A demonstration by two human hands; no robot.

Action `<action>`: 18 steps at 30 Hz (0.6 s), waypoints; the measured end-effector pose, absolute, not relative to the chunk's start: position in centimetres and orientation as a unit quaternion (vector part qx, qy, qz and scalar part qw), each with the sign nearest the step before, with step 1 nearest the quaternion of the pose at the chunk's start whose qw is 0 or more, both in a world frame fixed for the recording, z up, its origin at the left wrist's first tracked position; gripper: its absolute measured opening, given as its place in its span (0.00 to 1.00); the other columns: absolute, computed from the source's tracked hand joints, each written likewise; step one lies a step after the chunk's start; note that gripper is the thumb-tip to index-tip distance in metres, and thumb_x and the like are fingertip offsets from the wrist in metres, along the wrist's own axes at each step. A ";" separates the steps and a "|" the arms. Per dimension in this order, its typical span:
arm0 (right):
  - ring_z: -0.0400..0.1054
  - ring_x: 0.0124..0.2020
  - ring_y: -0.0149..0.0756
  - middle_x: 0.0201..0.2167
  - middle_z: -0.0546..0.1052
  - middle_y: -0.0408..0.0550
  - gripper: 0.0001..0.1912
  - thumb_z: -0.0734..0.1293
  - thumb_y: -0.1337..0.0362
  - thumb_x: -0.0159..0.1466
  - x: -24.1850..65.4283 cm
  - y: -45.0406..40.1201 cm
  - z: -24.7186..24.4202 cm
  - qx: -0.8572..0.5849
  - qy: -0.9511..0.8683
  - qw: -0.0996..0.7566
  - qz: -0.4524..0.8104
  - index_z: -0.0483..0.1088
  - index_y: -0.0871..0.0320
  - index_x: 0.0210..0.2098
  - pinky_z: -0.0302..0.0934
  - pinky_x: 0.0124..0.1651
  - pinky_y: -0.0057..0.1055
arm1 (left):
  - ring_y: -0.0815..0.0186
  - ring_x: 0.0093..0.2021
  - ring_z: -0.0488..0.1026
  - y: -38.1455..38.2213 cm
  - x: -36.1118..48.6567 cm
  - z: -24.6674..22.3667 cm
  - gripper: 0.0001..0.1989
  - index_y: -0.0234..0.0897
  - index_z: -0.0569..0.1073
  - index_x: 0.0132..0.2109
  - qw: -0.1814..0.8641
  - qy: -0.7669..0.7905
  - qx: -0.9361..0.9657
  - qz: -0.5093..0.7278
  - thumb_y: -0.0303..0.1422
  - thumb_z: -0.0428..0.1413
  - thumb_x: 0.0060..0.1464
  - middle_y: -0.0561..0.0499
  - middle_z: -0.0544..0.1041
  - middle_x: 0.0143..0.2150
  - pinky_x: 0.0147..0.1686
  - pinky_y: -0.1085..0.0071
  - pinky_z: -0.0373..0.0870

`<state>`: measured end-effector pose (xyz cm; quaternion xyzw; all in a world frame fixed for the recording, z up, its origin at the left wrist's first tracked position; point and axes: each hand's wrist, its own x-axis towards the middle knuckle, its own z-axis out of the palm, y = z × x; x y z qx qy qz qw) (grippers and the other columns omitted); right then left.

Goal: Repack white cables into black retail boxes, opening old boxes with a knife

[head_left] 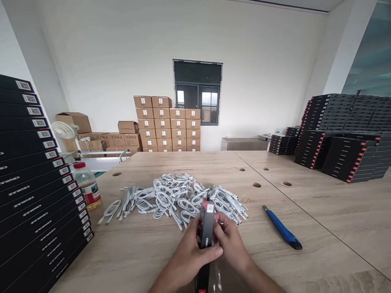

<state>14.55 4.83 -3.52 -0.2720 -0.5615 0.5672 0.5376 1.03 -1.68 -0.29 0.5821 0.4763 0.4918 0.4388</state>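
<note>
A slim black box (208,224) with a white label and a red tab at its far end stands on edge between my hands, above the near table edge. My left hand (195,248) is closed around it, thumb across the printed side. Clear plastic film (217,274) hangs along the box's right side. My right hand (227,236) is closed at that side, fingertips pinching the film near the far end. Just beyond lies a spread heap of coiled white cables (171,197). The box hides part of the heap.
A blue utility knife (282,228) lies on the wooden table (305,260) at right. Tall stacks of black boxes stand at left (39,187) and back right (351,154). A red-capped bottle (87,185) stands beside the left stack. Brown cartons (161,124) are piled by the wall.
</note>
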 end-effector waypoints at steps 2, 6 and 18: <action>0.62 0.24 0.30 0.22 0.71 0.38 0.22 0.73 0.43 0.58 14.7 5.1 -3.2 -0.295 -0.504 0.570 0.578 0.71 0.56 0.30 0.61 0.29 0.28 | 0.50 0.60 0.69 -2.1 1.0 -0.2 0.35 0.41 0.70 0.63 0.471 0.477 0.571 0.475 0.30 0.63 0.45 0.47 0.77 0.57 0.59 0.61 0.63; 0.61 0.21 0.29 0.21 0.72 0.38 0.10 0.75 0.60 0.55 16.7 7.2 -1.9 -0.298 -0.262 0.629 0.668 0.72 0.56 0.31 0.60 0.24 0.26 | 0.51 0.54 0.74 -2.7 -0.1 -0.7 0.30 0.40 0.76 0.54 0.577 0.451 0.507 0.453 0.30 0.62 0.40 0.49 0.80 0.49 0.54 0.61 0.67; 0.66 0.28 0.27 0.30 0.69 0.37 0.14 0.73 0.62 0.48 40.2 3.0 -4.5 -0.417 -0.229 0.827 0.300 0.66 0.54 0.32 0.68 0.31 0.26 | 0.51 0.49 0.81 -2.2 -0.7 0.6 0.31 0.28 0.70 0.64 0.725 0.369 0.301 0.498 0.48 0.54 0.63 0.39 0.82 0.54 0.47 0.59 0.78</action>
